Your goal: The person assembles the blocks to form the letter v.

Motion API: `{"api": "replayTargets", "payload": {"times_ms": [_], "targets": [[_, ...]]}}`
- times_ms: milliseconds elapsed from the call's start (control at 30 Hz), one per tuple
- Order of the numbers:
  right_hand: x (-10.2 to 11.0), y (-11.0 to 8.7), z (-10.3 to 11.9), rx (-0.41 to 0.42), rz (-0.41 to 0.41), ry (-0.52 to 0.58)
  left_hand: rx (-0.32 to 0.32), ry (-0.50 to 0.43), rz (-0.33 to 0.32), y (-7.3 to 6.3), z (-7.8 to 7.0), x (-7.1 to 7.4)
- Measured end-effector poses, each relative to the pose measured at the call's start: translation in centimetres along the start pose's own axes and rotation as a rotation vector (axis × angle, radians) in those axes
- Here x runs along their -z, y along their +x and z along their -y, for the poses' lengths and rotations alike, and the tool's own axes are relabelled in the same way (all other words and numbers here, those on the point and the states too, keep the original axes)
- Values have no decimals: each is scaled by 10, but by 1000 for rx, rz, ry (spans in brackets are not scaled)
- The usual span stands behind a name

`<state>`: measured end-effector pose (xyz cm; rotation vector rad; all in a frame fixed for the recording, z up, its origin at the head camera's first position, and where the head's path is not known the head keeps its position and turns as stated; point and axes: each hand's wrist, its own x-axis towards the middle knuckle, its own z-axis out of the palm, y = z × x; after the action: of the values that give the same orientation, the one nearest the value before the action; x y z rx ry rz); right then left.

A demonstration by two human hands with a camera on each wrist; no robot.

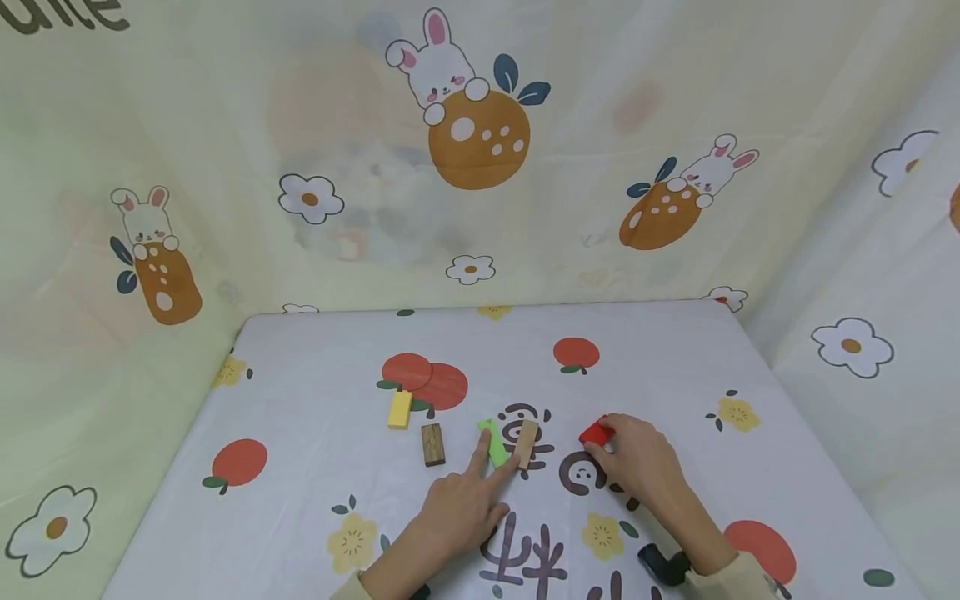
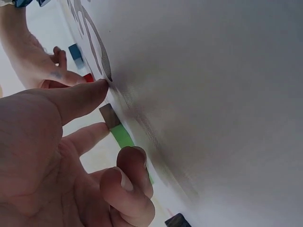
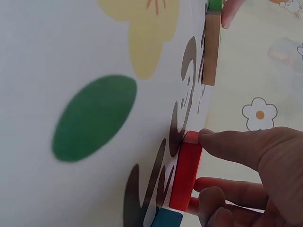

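My left hand (image 1: pixel 457 508) reaches over the table with two fingers extended. One fingertip rests on a bright green block (image 1: pixel 495 450); the other touches a light wooden block (image 1: pixel 528 442) just right of it. To the right, my right hand (image 1: pixel 641 458) pinches a red block (image 1: pixel 596 433) between thumb and fingers. The right wrist view shows the thumb at one end of that red block, which lies low at the cloth. A blue block (image 3: pixel 168 218) sits at its far end, hidden behind the hand in the head view.
Left of the green block lie a dark wooden block (image 1: pixel 432 444) and, farther back, a yellow block (image 1: pixel 400 410). A white cloth (image 1: pixel 300 483) printed with fruit and flowers covers the table. Patterned curtains hang behind and at both sides.
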<state>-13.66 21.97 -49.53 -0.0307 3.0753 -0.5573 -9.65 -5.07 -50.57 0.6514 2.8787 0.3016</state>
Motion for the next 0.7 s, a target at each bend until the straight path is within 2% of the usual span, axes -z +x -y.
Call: {"api": "replayTargets", "payload": {"times_ms": [433,700], "targets": [[-7,8,4,40,-32,2,-2,3,-10,-1,1,0],[-11,13,7,35,-38,44,2,-7,16,0,1,1]]}}
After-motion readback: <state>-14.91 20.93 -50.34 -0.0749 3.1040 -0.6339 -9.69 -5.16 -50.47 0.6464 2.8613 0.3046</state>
